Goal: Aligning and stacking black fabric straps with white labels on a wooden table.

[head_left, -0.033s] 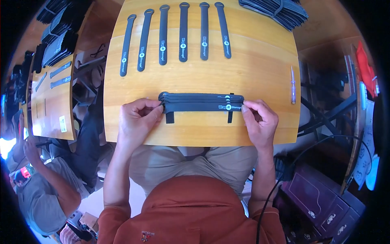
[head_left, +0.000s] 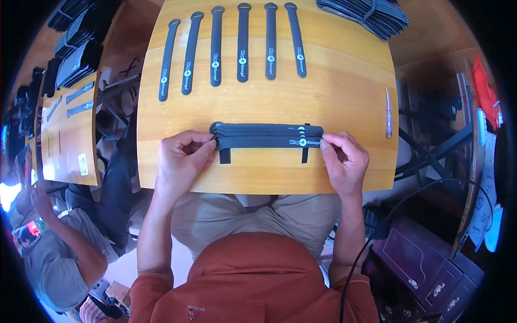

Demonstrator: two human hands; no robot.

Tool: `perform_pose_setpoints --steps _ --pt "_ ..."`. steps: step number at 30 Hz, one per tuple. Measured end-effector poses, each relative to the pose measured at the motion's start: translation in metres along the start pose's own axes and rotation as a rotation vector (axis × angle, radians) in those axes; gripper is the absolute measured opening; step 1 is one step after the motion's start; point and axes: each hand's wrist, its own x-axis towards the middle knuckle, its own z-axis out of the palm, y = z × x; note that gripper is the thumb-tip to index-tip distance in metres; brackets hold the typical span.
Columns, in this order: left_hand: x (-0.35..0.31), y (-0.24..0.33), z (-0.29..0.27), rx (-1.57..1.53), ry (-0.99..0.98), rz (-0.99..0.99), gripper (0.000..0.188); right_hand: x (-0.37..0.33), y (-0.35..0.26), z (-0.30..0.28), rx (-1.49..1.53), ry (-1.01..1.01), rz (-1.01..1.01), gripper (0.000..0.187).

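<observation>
Near the front of the wooden table (head_left: 258, 175) lies an overlapping stack of black hook-and-loop straps (head_left: 264, 141), set crosswise. My left hand (head_left: 183, 156) pinches the nearest strap at its rounded left end. At the other end, my right hand (head_left: 346, 159) holds the same strap between thumb and fingers. Two short black strips (head_left: 225, 156) stick out from under the stack toward me. Farther back, several matching straps (head_left: 243, 43) are laid out in a spaced row, their slotted ends pointing away.
A tied bundle of black straps (head_left: 369, 16) sits at the far right corner. A slim screwdriver-like tool (head_left: 388, 116) lies by the right edge. On the left, another person (head_left: 70, 242) sits by a second table (head_left: 70, 156) with more straps. A dark cable (head_left: 371, 239) hangs beside my right arm.
</observation>
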Motion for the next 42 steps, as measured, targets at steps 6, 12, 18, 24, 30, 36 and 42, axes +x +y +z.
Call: perform_pose_setpoints --steps 6,12,18,24,30,36,42 --pt "-0.0001 0.0017 -0.0013 -0.001 -0.002 -0.003 0.009 -0.0005 0.0002 0.0029 0.019 0.008 0.001 0.009" --pt "-0.0003 0.0015 -0.0009 -0.015 0.006 -0.025 0.009 -0.001 0.0019 0.0024 0.001 0.018 -0.033 0.009" --pt "0.0013 -0.0003 -0.002 -0.003 0.001 -0.021 0.009 -0.0009 0.0021 0.0015 0.0 0.008 -0.025 0.01" --pt "0.001 0.0023 -0.002 -0.008 -0.009 -0.016 0.009 -0.0008 0.0011 0.0023 0.006 0.016 -0.033 0.009" --pt "0.0016 -0.0007 -0.0037 -0.003 -0.022 0.007 0.008 -0.0002 0.0002 0.002 -0.015 0.005 -0.039 0.008" --pt "0.0018 -0.0013 -0.0035 -0.02 -0.028 0.013 0.008 -0.0005 0.0013 0.0024 -0.017 0.005 -0.023 0.008" --pt "0.0021 0.0017 -0.0005 -0.016 -0.014 -0.005 0.008 0.0007 0.0015 0.0006 -0.046 0.019 -0.052 0.008"
